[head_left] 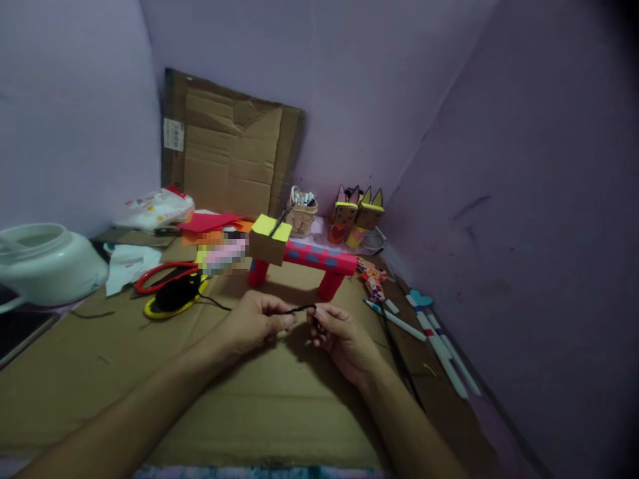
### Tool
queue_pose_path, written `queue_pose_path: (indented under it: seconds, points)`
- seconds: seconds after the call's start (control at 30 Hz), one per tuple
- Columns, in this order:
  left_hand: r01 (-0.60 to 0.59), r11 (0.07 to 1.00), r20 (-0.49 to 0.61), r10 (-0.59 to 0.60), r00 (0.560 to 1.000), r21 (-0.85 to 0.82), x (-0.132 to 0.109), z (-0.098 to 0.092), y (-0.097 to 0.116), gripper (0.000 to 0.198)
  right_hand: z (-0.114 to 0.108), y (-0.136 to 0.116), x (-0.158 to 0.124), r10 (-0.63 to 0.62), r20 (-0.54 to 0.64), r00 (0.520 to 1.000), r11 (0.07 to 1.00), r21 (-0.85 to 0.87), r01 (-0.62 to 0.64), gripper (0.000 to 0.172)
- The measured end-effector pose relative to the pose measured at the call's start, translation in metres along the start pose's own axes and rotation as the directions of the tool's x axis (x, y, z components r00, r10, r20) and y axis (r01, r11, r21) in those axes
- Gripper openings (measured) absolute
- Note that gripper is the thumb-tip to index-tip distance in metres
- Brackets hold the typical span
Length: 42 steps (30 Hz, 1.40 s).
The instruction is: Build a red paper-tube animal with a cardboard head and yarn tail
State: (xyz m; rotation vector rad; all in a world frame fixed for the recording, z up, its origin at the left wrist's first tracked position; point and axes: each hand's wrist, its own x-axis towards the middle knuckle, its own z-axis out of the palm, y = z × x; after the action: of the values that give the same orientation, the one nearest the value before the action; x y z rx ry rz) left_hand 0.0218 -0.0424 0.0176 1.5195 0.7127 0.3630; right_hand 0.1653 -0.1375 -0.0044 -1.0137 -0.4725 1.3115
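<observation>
Black yarn (301,309) runs in a short twisted stretch between my two hands. My left hand (254,322) pinches it with thumb and fingers, and a strand trails back left to a black yarn ball (178,293). On the other end, my right hand (339,336) is closed around the yarn at the fingertips. Just beyond my hands stands a paper animal figure (319,257) with a red body, blue spots and red tube legs. Its box head (269,239) is brown with a yellow top, and a dark strand lies across it.
Red-handled scissors (164,273) lie by the yarn ball, left of a patterned glue gun (372,276). White markers (439,346) line the right side. A white pot (54,263) stands left. Two animal-faced tubes (357,219) and a pen holder (302,216) stand behind. Cardboard (150,399) covers the table.
</observation>
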Motion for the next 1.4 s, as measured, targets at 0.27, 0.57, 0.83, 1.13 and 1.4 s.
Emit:
queue_pose_path:
  seconds: [0.27, 0.57, 0.83, 1.13, 1.4]
  points:
    - [-0.333, 0.897, -0.033, 0.357, 0.933, 0.289, -0.014, -0.005, 0.008, 0.025, 0.013, 0.010, 0.005, -0.035, 0.068, 0.997, 0.998, 0.056, 0.031, 0.026]
    - [-0.380, 0.886, -0.126, 0.423, 0.898, 0.266, -0.015, 0.004, 0.007, 0.017, 0.020, 0.021, 0.007, -0.016, 0.267, 0.964, 0.992, 0.124, -0.018, 0.027]
    - [-0.293, 0.945, -0.213, 0.318, 0.924, 0.143, -0.010, -0.016, 0.014, 0.010, 0.019, 0.017, 0.003, -0.002, 0.174, 0.985, 1.000, -0.024, 0.006, 0.025]
    - [-0.222, 0.946, -0.257, 0.159, 0.953, -0.237, -0.011, -0.016, 0.012, 0.014, 0.016, 0.021, 0.003, -0.058, 0.172, 0.983, 0.970, -0.223, 0.096, 0.026]
    - [-0.112, 0.942, -0.097, 0.085, 0.992, -0.317, -0.011, -0.017, 0.012, 0.022, 0.017, 0.016, -0.001, -0.094, 0.152, 0.984, 0.914, -0.379, 0.146, 0.024]
